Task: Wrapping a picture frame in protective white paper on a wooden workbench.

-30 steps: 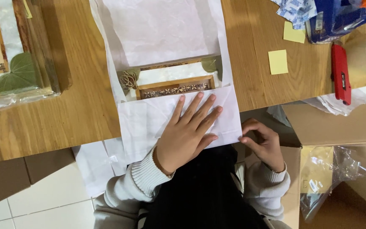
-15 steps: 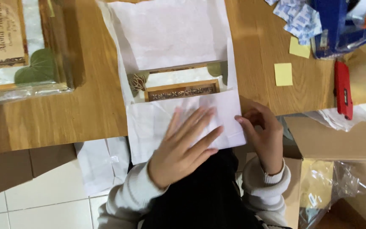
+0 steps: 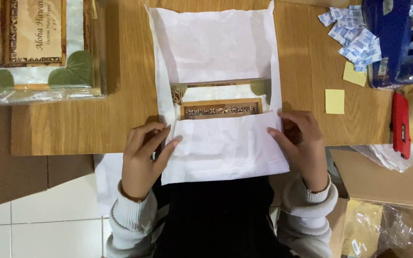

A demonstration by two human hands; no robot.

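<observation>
A framed picture in clear plastic wrap (image 3: 44, 50) lies top left on the bench (image 3: 96, 124). A small blue box (image 3: 395, 43) sits top right, little blue-white packets (image 3: 352, 36) beside it.
</observation>
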